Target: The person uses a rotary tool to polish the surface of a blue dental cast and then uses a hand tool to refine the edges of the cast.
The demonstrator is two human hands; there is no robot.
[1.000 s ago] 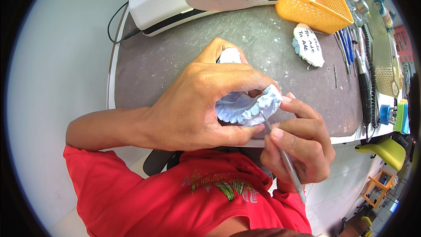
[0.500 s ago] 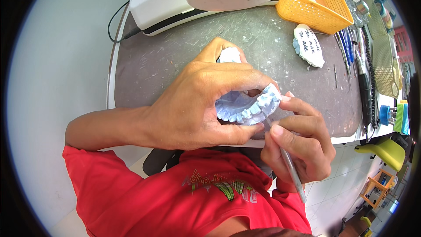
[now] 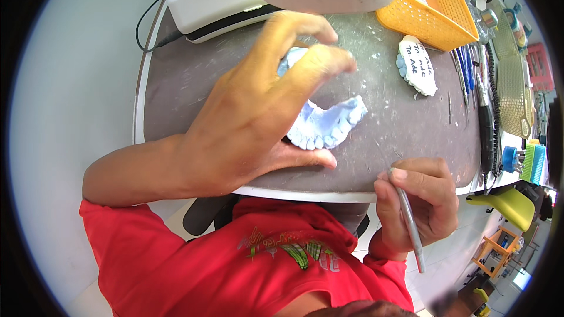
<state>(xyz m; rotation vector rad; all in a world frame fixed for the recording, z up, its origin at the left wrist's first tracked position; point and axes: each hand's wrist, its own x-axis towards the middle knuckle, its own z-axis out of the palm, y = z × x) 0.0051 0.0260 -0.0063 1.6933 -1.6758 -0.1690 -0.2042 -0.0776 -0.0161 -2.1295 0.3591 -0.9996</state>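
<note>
The right hand point(image 3: 420, 199), pinching a metal tool point(image 3: 410, 229), has withdrawn from the blue cast point(image 3: 322, 127) near the table point(image 3: 365, 164)'s front edge, where the left hand point(image 3: 241, 105) spreads its fingers wide: seemingly a carving pause, calling for a regrip

Pale wall point(image 3: 64, 111), lime-yellow chair point(image 3: 510, 206), tiled floor point(image 3: 455, 264)

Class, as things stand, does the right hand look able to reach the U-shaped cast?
Probably yes: the left hand hides only part of the cast; its right end is exposed, though the right hand holds a tool.
</note>
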